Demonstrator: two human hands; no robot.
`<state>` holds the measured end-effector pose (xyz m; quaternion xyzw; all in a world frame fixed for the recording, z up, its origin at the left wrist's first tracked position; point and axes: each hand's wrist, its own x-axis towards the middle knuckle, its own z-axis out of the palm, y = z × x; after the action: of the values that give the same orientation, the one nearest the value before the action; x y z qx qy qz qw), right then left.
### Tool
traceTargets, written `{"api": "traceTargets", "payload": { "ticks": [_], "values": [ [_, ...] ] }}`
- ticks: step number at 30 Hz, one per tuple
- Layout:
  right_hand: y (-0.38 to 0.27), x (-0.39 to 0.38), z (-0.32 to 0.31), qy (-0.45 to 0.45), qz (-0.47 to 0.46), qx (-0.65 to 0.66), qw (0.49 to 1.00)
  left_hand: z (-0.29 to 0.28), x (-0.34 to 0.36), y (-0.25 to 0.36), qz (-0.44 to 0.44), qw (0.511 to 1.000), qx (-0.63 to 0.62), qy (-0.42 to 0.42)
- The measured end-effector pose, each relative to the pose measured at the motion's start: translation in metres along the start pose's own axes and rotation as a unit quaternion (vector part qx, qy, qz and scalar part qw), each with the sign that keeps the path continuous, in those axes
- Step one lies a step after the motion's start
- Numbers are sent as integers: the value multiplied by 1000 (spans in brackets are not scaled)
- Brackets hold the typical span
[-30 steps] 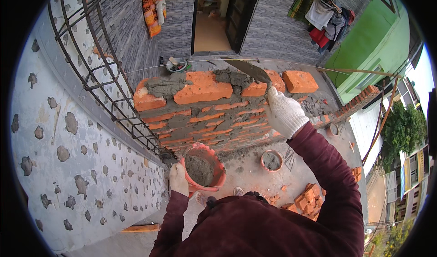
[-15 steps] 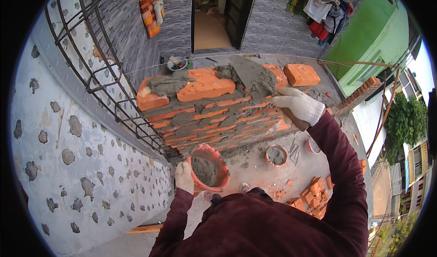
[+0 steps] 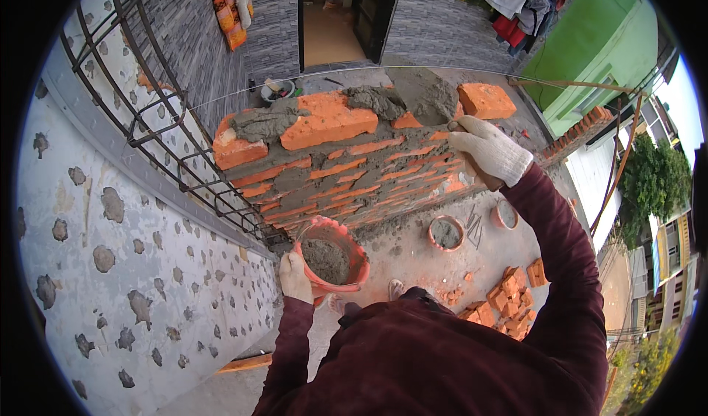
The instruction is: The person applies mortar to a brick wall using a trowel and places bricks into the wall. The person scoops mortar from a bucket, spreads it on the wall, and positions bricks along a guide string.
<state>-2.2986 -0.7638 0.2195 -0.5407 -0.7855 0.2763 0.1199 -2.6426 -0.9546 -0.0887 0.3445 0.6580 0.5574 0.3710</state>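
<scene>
My left hand (image 3: 296, 277), in a white knitted glove, grips the rim of a red bucket (image 3: 361, 271) that holds grey mortar (image 3: 326, 260). Gloved as well, my right hand (image 3: 493, 150) is closed round the handle of a trowel (image 3: 430, 97). The trowel's blade is coated in mortar and lies over the top of the brick wall (image 3: 346, 167). Left of the blade, a lump of wet mortar (image 3: 375, 102) sits against a laid brick (image 3: 330, 122). To the right of the blade lies another brick (image 3: 487, 101) on the wall top.
A rebar cage (image 3: 151, 110) rises at the left beside a pitted white wall (image 3: 96, 217). A thin string (image 3: 243, 96) spans above the bricks. Mortar buckets (image 3: 446, 233) and a pile of loose bricks (image 3: 509, 298) are on the floor. An open doorway (image 3: 335, 32) is behind.
The trowel has shifted slightly to the right and upward along the wall top, baring more of the mortar lump and a brick beneath it. My left hand still holds the bucket.
</scene>
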Motion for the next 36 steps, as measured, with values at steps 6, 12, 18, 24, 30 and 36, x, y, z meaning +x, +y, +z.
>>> {"api": "traceTargets", "payload": {
  "ticks": [6,12,18,24,30,36],
  "values": [
    [44,-27,88,104,65,250,961,4,0,13,-39,998,-47,7],
    [79,-73,111,61,15,-53,997,2,2,50,-34,990,-128,-39],
    [78,-56,131,-155,-156,-234,947,8,-3,94,-41,990,-100,-92],
    [107,-14,106,-191,-234,-303,904,67,-25,154,-9,995,-41,-90],
    [181,-6,110,-365,-244,-165,883,148,-45,194,54,995,61,-48],
    [253,-53,129,-451,-174,14,875,220,-67,204,37,998,19,-38]
  ]
}}
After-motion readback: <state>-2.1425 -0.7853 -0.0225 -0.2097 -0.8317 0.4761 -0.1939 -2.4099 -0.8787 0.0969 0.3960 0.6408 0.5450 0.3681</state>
